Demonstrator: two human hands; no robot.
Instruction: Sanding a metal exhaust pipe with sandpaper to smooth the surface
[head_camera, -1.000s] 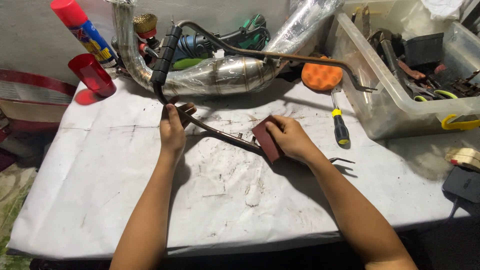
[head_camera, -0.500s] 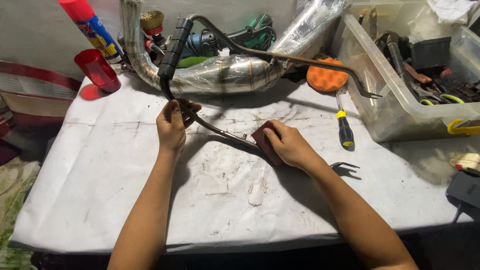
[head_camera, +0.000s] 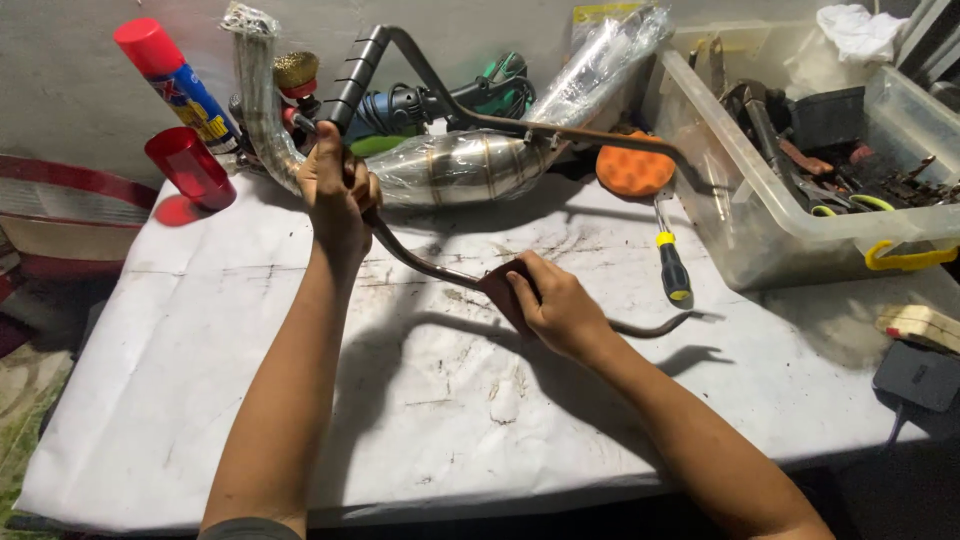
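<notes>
My left hand (head_camera: 338, 196) grips a bent, rusty metal rod frame (head_camera: 420, 262) just below its black ribbed rubber grip (head_camera: 358, 75), holding it tilted up off the table. My right hand (head_camera: 556, 305) presses a dark reddish piece of sandpaper (head_camera: 500, 288) around the lower run of the same rod. The rod's far end (head_camera: 668, 325) curves up near a screwdriver. The upper branch of the frame (head_camera: 560, 132) runs right toward the plastic bin.
White paper (head_camera: 200, 380) covers the table, smudged with dark dust. At the back lie a wrapped chrome exhaust pipe (head_camera: 460, 165), a spray can (head_camera: 175, 75), a red cup (head_camera: 190, 166), a green power tool (head_camera: 480, 95) and an orange pad (head_camera: 635, 168). A yellow-black screwdriver (head_camera: 672, 265) and a clear tool bin (head_camera: 800, 190) sit right.
My left hand has lifted the rod frame higher, raising the grip end toward the back. My right hand with the sandpaper has slid slightly along the lower rod.
</notes>
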